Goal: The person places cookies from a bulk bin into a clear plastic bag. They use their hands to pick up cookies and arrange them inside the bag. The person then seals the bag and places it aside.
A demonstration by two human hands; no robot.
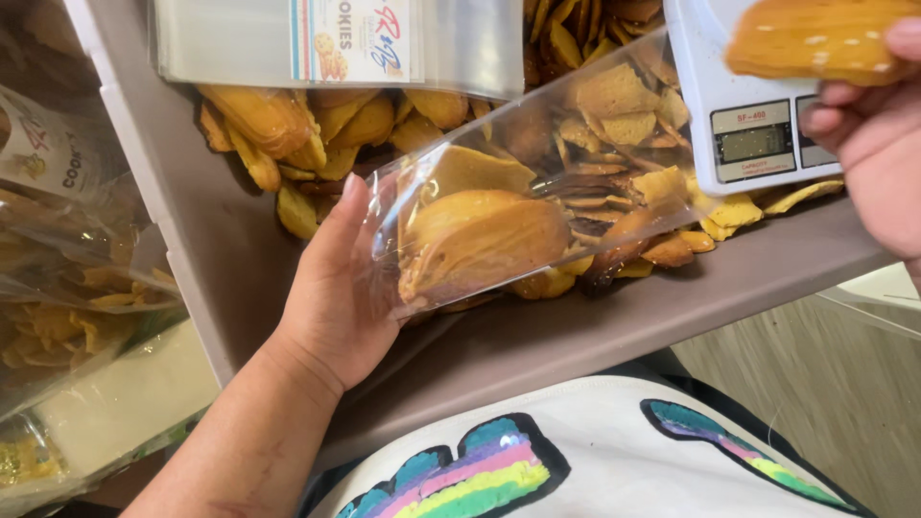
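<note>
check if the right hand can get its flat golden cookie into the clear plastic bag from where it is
Probably yes: the right hand holds the flat golden cookie just beyond the clear plastic bag, nothing between them.

In front of me sits a grey tray [537, 336] with raised walls, its far part heaped with loose golden-brown cookies [355, 125], some flat, some curled. A stack of empty clear bags with printed labels [336, 43] lies across the top of that heap. A small white kitchen scale [748, 105] with a grey display stands at the tray's right end, partly over the cookies. To my left, outside the tray, filled clear packets of cookies [77, 288] are piled together. Below, my white shirt with rainbow patches [576, 460] shows, and wooden flooring [825, 384] on the right.
</note>
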